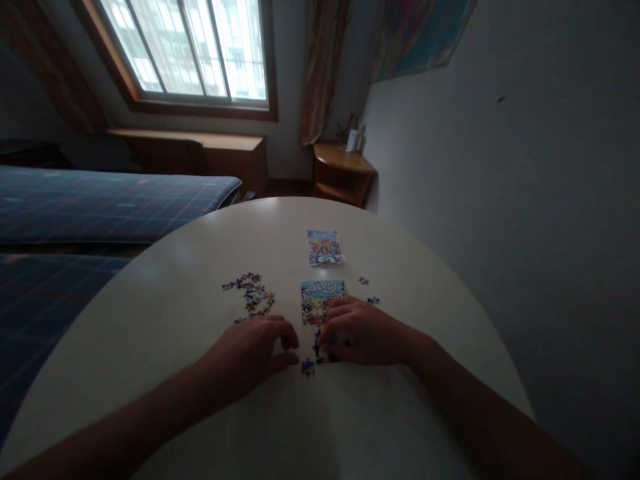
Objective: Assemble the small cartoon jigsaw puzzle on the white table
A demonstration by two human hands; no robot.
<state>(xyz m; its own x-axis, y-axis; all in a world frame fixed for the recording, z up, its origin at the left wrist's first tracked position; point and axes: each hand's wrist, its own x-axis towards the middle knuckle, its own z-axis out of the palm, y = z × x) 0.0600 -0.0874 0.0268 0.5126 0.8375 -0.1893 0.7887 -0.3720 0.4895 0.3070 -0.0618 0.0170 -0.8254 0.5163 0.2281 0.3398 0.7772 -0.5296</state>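
A partly assembled jigsaw puzzle (pixel 313 310) lies on the round table, its upper part joined into a colourful picture with lettering. My right hand (pixel 360 331) rests over its right and lower parts, thumb and forefinger tips close together at the left side; whatever is between them is hidden. Left of the puzzle, my left hand (pixel 255 347) is held low with thumb and forefinger apart and nothing visible between them. Just beyond its fingertips lies a loose puzzle piece (pixel 308 367). A cluster of loose pieces (pixel 257 297) spreads behind my left hand.
Behind the puzzle lies a small printed picture sheet (pixel 325 248). Two spots of loose pieces (pixel 364 281) are to the right. The white table (pixel 200 247) has a rounded far edge. A bed (pixel 110 207) stands to the left, and a wall (pixel 500 200) rises at the right.
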